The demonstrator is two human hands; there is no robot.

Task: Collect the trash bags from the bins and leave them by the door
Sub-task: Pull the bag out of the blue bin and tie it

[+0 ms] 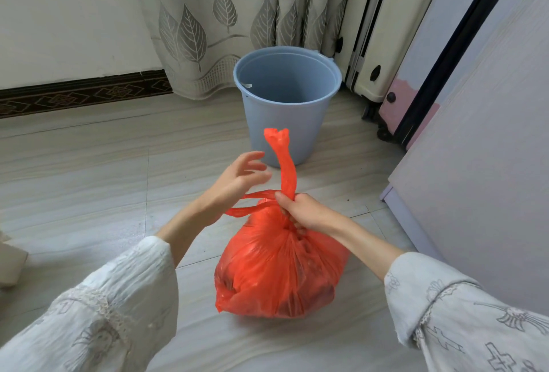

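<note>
White sleeves [98, 309] frame 2 hands over the floor [89, 163]. Left hand [237, 177] hovers with fingers spread, just left of the bag [276, 273]. Right hand [303, 211] clamps the bag's twisted neck. Beyond stands the bin [285, 122].

Red plastic hides the trash bag [279, 276] contents; the bin's [286, 104] floor is unseen.
</note>
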